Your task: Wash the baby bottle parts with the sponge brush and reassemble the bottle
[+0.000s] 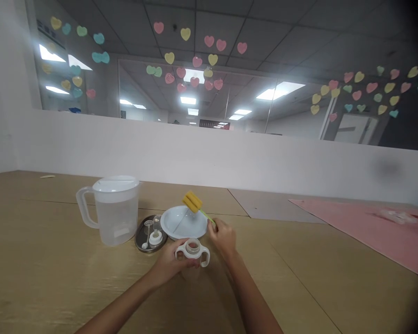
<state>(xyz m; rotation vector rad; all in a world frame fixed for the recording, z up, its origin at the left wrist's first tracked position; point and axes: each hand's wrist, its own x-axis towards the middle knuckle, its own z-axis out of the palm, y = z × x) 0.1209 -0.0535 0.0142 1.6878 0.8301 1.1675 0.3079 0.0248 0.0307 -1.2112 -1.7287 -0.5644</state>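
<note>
My left hand is closed around a baby bottle with white side handles; its open mouth faces up and its lower part is hard to make out. In my right hand is the thin green handle of a bottle brush, whose yellow sponge head points up and to the left. The sponge is above a white bowl, apart from the bottle. Left of the bowl, a dark metal tray carries a white bottle collar with a teat and a small straw piece.
A translucent lidded pitcher stands left of the tray on the wooden table. Farther right lie a grey mat and a pink cloth with a clear plastic packet. A white wall borders the table's back.
</note>
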